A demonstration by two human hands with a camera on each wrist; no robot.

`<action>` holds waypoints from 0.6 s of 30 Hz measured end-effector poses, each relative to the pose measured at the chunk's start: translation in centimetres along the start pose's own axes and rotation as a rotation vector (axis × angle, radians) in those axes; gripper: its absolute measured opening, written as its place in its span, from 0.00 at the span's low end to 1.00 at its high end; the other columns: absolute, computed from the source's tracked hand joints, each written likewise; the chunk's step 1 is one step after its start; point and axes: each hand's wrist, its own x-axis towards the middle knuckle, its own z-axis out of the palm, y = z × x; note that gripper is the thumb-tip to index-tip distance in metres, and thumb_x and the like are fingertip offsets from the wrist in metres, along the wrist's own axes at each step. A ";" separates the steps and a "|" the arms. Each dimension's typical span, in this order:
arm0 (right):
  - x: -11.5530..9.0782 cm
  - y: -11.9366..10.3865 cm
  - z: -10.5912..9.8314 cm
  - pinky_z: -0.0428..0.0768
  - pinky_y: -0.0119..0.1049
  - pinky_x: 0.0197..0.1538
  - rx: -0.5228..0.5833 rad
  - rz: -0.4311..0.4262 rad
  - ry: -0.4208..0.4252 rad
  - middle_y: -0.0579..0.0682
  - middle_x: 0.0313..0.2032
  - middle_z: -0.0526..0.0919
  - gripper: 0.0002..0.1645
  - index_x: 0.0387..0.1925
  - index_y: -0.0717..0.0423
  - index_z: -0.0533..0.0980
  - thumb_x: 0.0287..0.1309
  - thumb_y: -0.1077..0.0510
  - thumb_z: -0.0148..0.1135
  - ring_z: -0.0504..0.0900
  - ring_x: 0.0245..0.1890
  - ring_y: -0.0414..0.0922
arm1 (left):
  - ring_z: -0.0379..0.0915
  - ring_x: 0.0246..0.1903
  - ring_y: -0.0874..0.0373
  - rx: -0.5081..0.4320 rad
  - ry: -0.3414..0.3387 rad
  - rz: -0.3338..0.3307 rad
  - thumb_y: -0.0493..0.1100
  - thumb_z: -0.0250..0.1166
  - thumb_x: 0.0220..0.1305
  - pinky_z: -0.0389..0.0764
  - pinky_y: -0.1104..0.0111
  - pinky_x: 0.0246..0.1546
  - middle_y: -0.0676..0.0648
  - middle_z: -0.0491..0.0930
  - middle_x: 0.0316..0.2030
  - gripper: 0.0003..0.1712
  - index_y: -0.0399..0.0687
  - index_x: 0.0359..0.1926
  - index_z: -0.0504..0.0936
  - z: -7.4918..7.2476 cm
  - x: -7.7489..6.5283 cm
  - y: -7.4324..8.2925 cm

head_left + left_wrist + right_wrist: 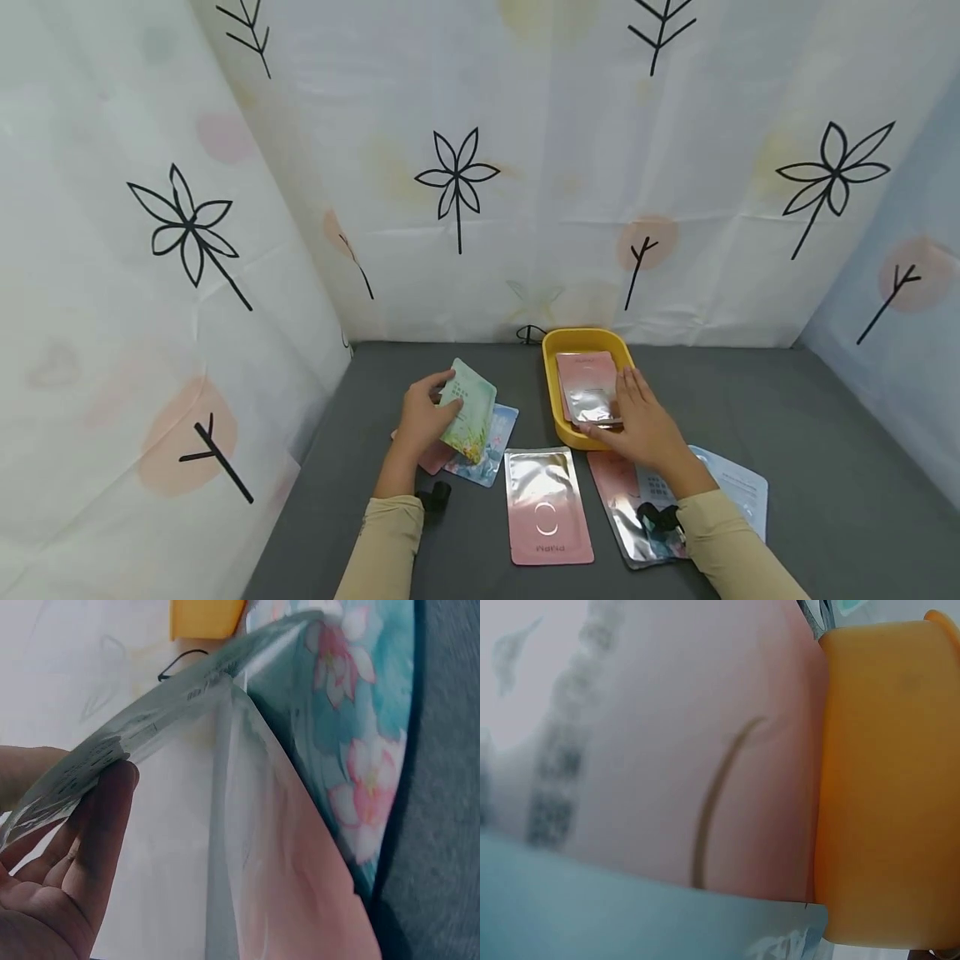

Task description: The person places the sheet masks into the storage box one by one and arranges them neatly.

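1. Grip of the left hand [424, 418]: thumb on the face, fingers behind, pinching a green packet [469, 406] by its left side. Held there, the packet tilts up with most of its print uncovered; I cannot tell whether its lower edge touches those beneath.
2. Below it, toward the left edge of the surface [465, 542], a blue floral packet [497, 437] and a pink packet [437, 457] overlap, probably grouped to save room.
3. Next, a pink-and-silver packet [549, 525] lies flat, short side toward the near edge, seemingly set apart from both groups.
4. Right of middle, by the far edge, stands a yellow tray [585, 340]; its walls likely keep the pink packets [588, 375] inside from sliding.
5. Over the tray's right rim lies the right hand [647, 427], fingers straight, thumb spread, curled round nothing. It perhaps steadies tray or contents; how firmly it presses, I cannot tell.
6. Beneath that wrist, more packets overlap, a pale blue packet [742, 492] jutting toward the right edge.
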 end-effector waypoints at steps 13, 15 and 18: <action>0.5 0.1 -0.3 0.52 0.64 0.82 0.006 0.007 -0.043 0.69 0.84 0.40 0.75 0.82 0.73 0.43 0.64 0.18 0.56 0.38 0.86 0.64 | 0.86 0.54 0.38 -0.121 0.019 0.093 0.30 0.72 0.66 0.88 0.63 0.38 0.35 0.80 0.63 0.31 0.43 0.70 0.80 1.0 -0.6 2.6; 0.4 0.2 -0.2 0.52 0.64 0.82 0.015 0.008 -0.048 0.69 0.84 0.40 0.75 0.82 0.73 0.43 0.64 0.18 0.55 0.37 0.86 0.64 | 0.85 0.54 0.39 -0.117 0.013 0.102 0.30 0.72 0.66 0.88 0.60 0.40 0.36 0.80 0.64 0.31 0.43 0.70 0.80 1.4 -0.9 2.9; 0.1 0.3 0.0 0.51 0.64 0.82 0.014 0.009 -0.048 0.69 0.84 0.41 0.75 0.82 0.73 0.43 0.64 0.18 0.55 0.38 0.86 0.64 | 0.84 0.56 0.40 -0.114 -0.010 0.112 0.32 0.72 0.68 0.88 0.57 0.46 0.40 0.79 0.67 0.31 0.46 0.70 0.79 2.0 -1.5 3.4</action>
